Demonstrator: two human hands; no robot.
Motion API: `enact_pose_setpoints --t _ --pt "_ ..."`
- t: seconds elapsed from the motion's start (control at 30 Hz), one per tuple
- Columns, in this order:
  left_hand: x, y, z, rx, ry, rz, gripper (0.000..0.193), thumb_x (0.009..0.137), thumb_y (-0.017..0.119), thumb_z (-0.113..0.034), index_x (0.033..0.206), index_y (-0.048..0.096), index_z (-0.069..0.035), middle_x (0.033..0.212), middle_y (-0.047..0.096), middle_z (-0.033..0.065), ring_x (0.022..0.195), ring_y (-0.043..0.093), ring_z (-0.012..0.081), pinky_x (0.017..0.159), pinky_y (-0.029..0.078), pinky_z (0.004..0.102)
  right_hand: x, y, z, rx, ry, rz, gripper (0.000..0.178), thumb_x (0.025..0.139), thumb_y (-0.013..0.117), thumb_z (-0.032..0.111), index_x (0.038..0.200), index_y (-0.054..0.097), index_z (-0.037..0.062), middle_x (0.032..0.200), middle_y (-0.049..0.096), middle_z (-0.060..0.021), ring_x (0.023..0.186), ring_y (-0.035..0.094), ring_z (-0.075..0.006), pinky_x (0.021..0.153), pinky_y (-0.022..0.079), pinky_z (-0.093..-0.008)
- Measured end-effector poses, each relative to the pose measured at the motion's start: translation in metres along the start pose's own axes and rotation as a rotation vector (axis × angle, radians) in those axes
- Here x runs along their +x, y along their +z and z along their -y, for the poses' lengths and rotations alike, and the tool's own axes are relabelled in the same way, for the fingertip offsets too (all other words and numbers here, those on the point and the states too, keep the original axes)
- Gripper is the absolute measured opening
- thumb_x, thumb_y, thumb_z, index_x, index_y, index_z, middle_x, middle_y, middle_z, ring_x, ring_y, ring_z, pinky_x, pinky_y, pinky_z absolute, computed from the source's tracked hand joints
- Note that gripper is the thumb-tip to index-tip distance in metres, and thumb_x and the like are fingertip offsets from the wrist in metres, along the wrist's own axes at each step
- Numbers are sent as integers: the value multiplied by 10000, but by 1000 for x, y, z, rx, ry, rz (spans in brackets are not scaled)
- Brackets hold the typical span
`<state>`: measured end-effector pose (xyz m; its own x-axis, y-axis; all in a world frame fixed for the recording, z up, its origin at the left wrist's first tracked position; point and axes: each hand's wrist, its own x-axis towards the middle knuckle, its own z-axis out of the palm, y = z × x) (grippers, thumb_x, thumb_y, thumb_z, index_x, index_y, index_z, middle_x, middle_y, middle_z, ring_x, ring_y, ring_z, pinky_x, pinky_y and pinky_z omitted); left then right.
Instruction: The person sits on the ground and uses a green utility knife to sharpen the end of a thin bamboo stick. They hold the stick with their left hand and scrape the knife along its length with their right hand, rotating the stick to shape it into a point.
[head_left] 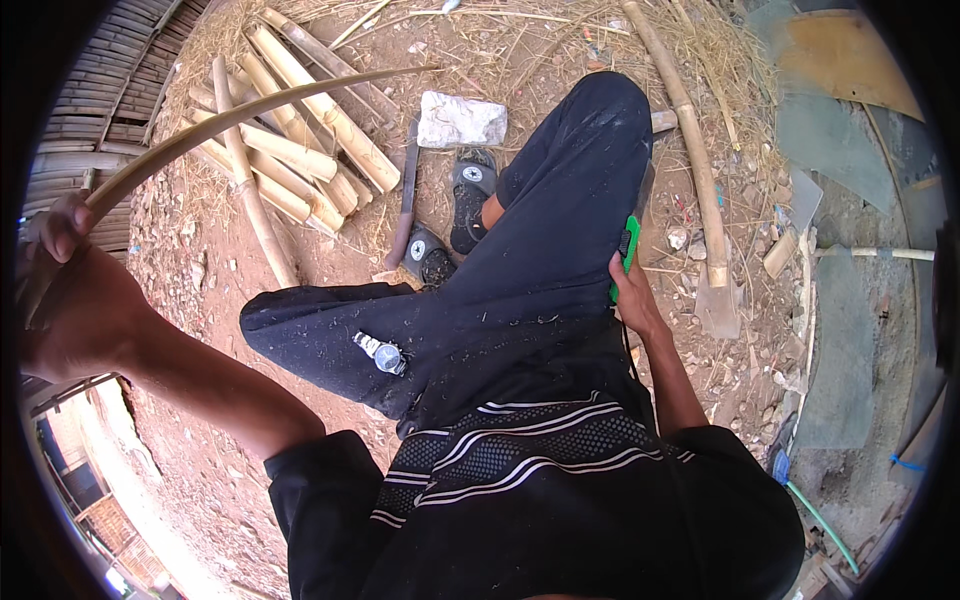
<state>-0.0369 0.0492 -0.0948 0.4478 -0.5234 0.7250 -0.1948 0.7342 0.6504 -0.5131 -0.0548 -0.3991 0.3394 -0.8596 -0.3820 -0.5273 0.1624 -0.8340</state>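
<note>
One left hand point(75, 290): clenched around a long curved bamboo strip point(215, 124), sweeping from left edge to upper centre.
One right hand point(634, 293): grasping a green cutter point(630, 236), right of centre, beside dark trousers point(540, 235).
Wristwatch point(388, 357): lying on the trousers, left of centre.
Split bamboo point(325, 110): piled on the ground point(200, 280), upper left.
Machete point(407, 190): on the ground, upper centre, near a white block point(462, 120).

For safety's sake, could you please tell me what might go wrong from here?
The green knife in the right hand is beside the right leg, so a slip could cut it. The wristwatch lying on the left leg might slide off. The bamboo strip in the left hand could swing loose.
</note>
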Motion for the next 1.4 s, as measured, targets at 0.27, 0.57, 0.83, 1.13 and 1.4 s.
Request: enact_pose_setpoints --t 0.27,0.57,0.83,1.13,1.4 --pt "-2 28 8 80 40 -11 430 746 397 -474 716 547 -72 629 415 38 596 364 195 629 345 353 5 -12 68 -366 17 -62 797 930 299 493 1392 -166 39 984 566 -351 786 581 -465 730 444 -443" --pt "-2 34 4 38 5 -63 307 808 379 -275 729 555 -36 590 413 114 617 427 240 689 357 394 -10 -42 179 486 -712 52 677 974 247 366 1372 -252 143 1224 460 -325 1097 514 -430 932 404 -453" --pt "-17 42 7 13 -7 -35 329 841 385 -327 744 530 -48 603 393 79 611 388 217 740 326 368 -4 -2 201 762 -856 405 605 932 341 125 1407 -20 24 1205 517 -259 1101 531 -384 998 345 -456" --pt "-26 46 7 27 26 -32 356 869 332 -336 741 500 -50 560 372 79 574 385 209 587 351 332 -4 15 220 659 -954 319 827 908 372 174 1306 -349 94 1058 571 -317 907 623 -403 909 431 -489" --pt "-32 44 4 29 15 -71 330 841 383 -347 702 494 -70 548 355 60 566 363 193 614 329 333 -5 23 224 714 -876 377 796 924 383 218 1342 -271 40 867 636 -272 655 658 -330 730 523 -403"
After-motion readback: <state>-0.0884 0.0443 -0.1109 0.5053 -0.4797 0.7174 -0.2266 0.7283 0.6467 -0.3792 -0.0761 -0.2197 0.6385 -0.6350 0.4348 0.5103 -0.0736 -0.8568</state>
